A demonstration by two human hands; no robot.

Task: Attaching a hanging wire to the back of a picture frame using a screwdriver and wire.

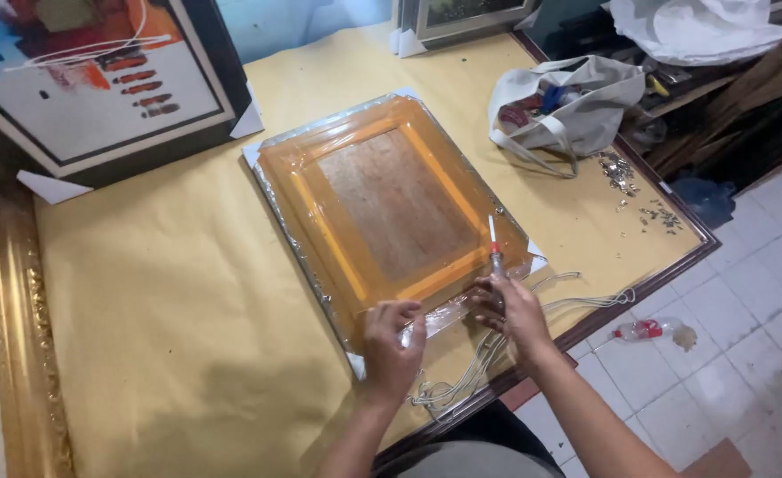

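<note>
A picture frame (391, 204) wrapped in clear plastic lies face down on the brown paper-covered table (178, 292), with an orange border and a brown backing board. My left hand (391, 341) presses on the frame's near edge over the plastic. My right hand (510, 310) grips a thin tool (494, 243) with a white and red tip, held upright at the frame's near right corner. White cord (497, 341) lies in loops under and beside my right hand.
A framed abstract painting (99, 80) leans at the back left. A grey cloth bag (568, 102) sits at the back right, with small metal bits (625, 177) scattered near it. A gold frame edge (19, 310) runs along the left. A plastic bottle (643, 330) lies on the tiled floor.
</note>
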